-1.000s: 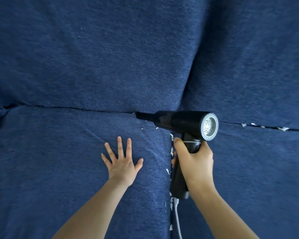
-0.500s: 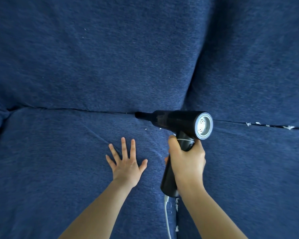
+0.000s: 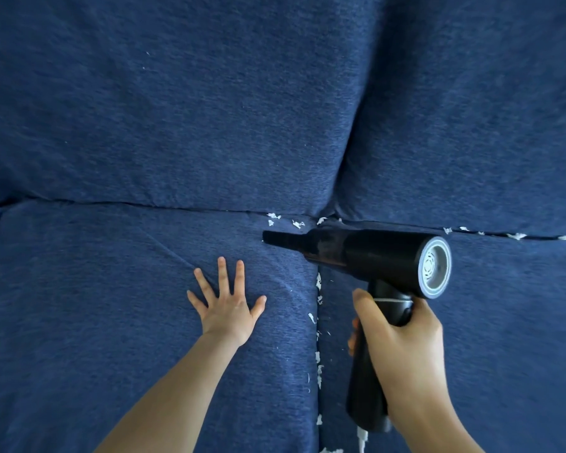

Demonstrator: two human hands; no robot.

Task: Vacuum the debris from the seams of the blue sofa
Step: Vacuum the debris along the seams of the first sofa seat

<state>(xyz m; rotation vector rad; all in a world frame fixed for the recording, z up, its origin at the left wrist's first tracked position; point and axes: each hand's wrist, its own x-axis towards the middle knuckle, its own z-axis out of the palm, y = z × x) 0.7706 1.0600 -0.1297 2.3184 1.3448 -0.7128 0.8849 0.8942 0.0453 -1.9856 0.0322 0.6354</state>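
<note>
The right hand point(image 3: 402, 348) gripped the vacuum point(image 3: 366, 253) firmly; the left hand point(image 3: 226, 308) lay flat and empty. The nozzle point(image 3: 276, 238) sat just below the seam, so paper bits point(image 3: 285, 220) could be missed.

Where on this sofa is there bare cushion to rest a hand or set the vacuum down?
Bare fabric: the left seat cushion left of the flat left hand, and the right seat cushion beyond the right hand gripping the black handheld vacuum. Crowded: the middle seam's white debris and the scraps near the nozzle.
</note>
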